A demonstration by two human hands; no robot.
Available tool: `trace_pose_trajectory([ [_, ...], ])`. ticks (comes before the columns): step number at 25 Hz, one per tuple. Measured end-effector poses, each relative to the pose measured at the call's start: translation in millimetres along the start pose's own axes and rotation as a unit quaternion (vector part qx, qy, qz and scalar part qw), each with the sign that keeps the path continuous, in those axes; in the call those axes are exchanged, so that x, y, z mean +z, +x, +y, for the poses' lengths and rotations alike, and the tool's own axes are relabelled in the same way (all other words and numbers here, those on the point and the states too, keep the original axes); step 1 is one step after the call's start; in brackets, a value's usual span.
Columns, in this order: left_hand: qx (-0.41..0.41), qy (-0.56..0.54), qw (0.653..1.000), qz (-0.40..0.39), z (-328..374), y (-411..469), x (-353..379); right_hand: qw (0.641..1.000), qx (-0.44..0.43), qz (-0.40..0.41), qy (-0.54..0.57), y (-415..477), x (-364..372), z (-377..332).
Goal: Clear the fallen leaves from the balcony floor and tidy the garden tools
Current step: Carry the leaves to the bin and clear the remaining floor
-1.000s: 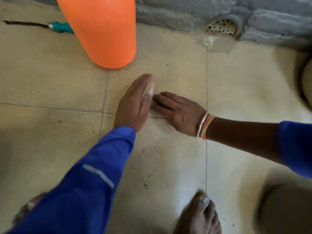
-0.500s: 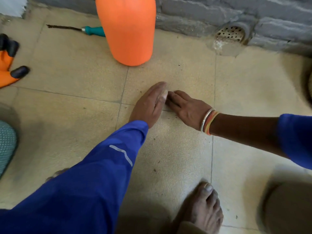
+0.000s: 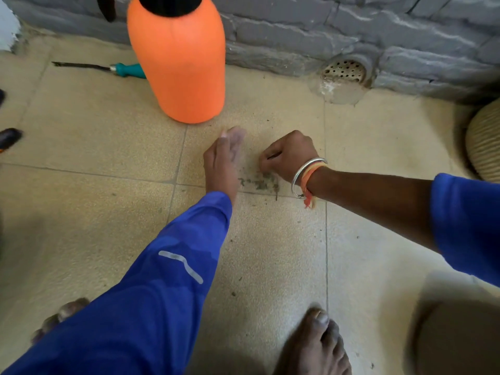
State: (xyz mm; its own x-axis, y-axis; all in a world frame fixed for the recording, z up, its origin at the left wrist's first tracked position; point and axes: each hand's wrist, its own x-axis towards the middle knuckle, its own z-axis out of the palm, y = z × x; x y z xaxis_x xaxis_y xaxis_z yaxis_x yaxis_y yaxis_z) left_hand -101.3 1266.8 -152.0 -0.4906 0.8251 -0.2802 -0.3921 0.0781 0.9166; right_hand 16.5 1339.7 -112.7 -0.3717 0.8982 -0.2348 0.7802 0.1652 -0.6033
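Observation:
A small heap of dark leaf crumbs [image 3: 259,182] lies on the beige tiled floor [image 3: 94,147] between my two hands. My left hand [image 3: 223,161] stands on its edge with straight fingers, just left of the crumbs, like a wall. Right of the heap, my right hand [image 3: 289,154] is curled into a loose fist, its fingertips pinching bits of leaf debris at the heap's edge. A teal-handled garden tool [image 3: 119,69] with a thin dark blade lies near the wall, behind an orange spray bottle [image 3: 178,63].
A grey stone wall [image 3: 351,28] with a round drain grate [image 3: 343,70] runs along the back. A ribbed pot [image 3: 484,142] stands at the right edge, black glove fingertips [image 3: 9,136] at the left edge. My bare feet [image 3: 316,345] stand below.
My hands were pressed together with flat fingers; now they have parted, exposing the crumb heap. The right hand has curled and lifted. The view has shifted back, showing more of the bottle.

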Motion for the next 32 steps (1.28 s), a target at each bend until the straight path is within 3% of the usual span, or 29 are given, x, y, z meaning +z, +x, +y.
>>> trace_pose_trajectory([
  [2, -0.084, -0.079, 0.993, 0.006, 5.0, 1.0, 10.6, 0.986, 0.074, 0.021, 0.145, 3.9, -8.8, -5.7],
  [4, -0.171, -0.195, 0.965, -0.027, 12.1, 2.2, 24.0, 0.98, 0.057, 0.027, 0.187, 3.3, -14.0, -16.6],
  [7, -0.203, -0.323, 0.921, -0.075, 20.3, 4.0, 36.6, 0.992, 0.014, 0.036, 0.124, -6.8, -15.2, -31.5],
  [10, -0.223, -0.381, 0.893, -0.09, 24.0, 5.5, 36.4, 0.995, -0.066, 0.03, 0.064, -16.3, -29.5, -41.1],
  [12, -0.226, -0.416, 0.877, -0.087, 24.2, 8.5, 30.5, 0.99, -0.111, 0.068, 0.06, -23.4, -37.5, -41.2],
  [15, -0.21, -0.416, 0.883, -0.061, 25.7, 14.7, 10.7, 0.988, -0.069, 0.137, 0.034, -46.2, -20.6, -17.2],
  [18, -0.207, -0.404, 0.89, -0.044, 24.7, 15.5, -16.6, 0.991, 0.003, 0.025, -0.13, -100.7, 28.9, 18.6],
  [21, -0.204, -0.401, 0.893, -0.033, 22.0, 11.2, -31.4, 0.972, 0.002, -0.023, -0.232, -129.5, 71.6, 29.4],
  [32, -0.192, -0.413, 0.89, -0.033, 34.5, 26.8, -25.6, 0.964, -0.108, 0.013, -0.241, -77.9, 93.1, 10.8],
])
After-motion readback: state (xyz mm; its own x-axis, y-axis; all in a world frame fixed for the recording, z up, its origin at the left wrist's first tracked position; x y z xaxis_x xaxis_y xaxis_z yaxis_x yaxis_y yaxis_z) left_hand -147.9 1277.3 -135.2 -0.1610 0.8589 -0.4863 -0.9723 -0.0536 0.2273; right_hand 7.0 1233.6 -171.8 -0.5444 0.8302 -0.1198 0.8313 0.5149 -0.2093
